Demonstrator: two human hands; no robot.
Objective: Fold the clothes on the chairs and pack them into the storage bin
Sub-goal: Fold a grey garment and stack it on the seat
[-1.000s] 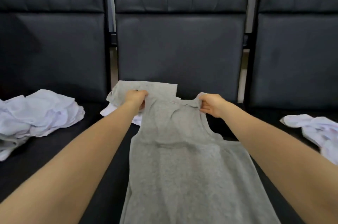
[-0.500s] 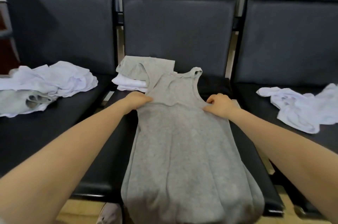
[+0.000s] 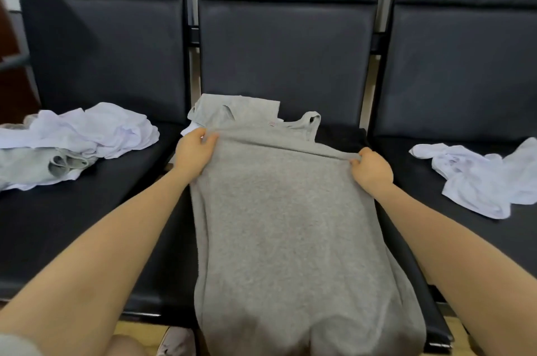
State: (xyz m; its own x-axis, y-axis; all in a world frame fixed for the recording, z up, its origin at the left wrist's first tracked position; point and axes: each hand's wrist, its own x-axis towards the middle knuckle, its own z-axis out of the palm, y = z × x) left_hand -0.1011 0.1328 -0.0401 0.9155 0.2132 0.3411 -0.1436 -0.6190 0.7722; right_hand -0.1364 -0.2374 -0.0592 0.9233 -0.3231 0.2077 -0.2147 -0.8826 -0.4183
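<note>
Both hands pinch the grey tank top (image 3: 287, 210) on the middle chair seat (image 3: 348, 134): left hand (image 3: 194, 152) at one side edge, right hand (image 3: 372, 171) at the other, the cloth raised taut between them.

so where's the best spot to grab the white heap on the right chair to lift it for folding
Judging by its pose, take the white garment at the raised bunched part near its middle, coming from above with the right hand, which is nearest. It lies crumpled and flat at its edges, so they offer little to pinch. That hand now grips the grey tank top and would have to let go first.
</note>
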